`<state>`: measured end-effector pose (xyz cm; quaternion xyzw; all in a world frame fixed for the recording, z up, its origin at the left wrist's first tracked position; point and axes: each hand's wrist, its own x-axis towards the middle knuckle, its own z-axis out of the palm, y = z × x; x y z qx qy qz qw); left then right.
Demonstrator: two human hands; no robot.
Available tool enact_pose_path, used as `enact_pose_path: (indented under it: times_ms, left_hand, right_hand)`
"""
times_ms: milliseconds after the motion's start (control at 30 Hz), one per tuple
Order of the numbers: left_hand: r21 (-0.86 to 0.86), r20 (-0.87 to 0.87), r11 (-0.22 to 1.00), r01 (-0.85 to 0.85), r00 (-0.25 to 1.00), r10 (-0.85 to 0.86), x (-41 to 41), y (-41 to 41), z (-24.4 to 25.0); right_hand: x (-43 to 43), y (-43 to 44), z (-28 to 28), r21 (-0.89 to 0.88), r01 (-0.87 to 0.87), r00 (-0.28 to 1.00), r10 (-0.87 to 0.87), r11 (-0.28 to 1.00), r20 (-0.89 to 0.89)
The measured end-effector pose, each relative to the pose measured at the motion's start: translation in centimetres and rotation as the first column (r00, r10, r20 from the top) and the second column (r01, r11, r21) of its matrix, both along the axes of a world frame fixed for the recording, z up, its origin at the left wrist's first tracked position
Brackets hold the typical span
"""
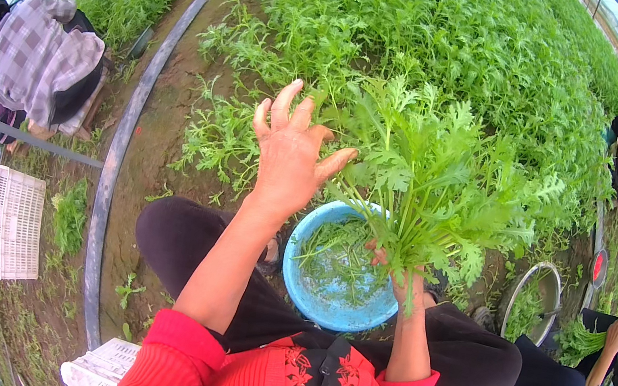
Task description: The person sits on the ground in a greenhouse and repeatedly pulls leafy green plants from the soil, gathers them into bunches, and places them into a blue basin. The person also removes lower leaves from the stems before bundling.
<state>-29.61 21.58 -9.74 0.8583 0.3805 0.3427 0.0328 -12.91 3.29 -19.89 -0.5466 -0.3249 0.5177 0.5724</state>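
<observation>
My right hand (408, 283) grips the stems of a large bunch of leafy greens (427, 182) with lobed leaves, held up over the right side of a blue plastic basin (294, 279). The leaves fan upward and outward and hide part of that hand. My left hand (292, 147) is raised to the left of the bunch, fingers spread and holding nothing. Its thumb comes close to the outer leaves; whether it touches them I cannot tell. Inside the basin lie loose cut leaves and stems (344, 257). The basin stands on the soil between my knees.
Dense greens (435, 24) grow ahead. A dark hose (121, 161) runs along the soil at left. White plastic crates (17, 224) stand left and behind. A metal basin (555, 283) is at right, beside a co-worker's hands (616, 333) and greens. Other people crouch at both sides.
</observation>
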Motion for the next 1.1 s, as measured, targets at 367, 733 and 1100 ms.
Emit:
enact_pose_path:
  times_ms: [367, 733, 1100]
  left_hand:
    - [0.320, -0.172, 0.947, -0.001, 0.983, 0.059, -0.3, 2.8, -1.1]
    - [0.051, -0.064, 0.966, 0.254, 0.966, -0.251, -1.4, -1.0, 1.6]
    - [0.339, -0.022, 0.921, 0.190, 0.981, -0.194, 3.3, 4.5, 0.6]
  right_hand:
    - [-1.6, 0.0, 0.5, -0.007, 0.121, 0.993, -0.121, 0.993, -0.004]
    - [2.3, -0.7, -0.3, 0.055, 0.215, 0.974, -0.218, 0.975, 0.067]
    - [3.7, -2.6, -3.6, 0.054, 0.194, 0.974, -0.199, 0.980, 0.112]
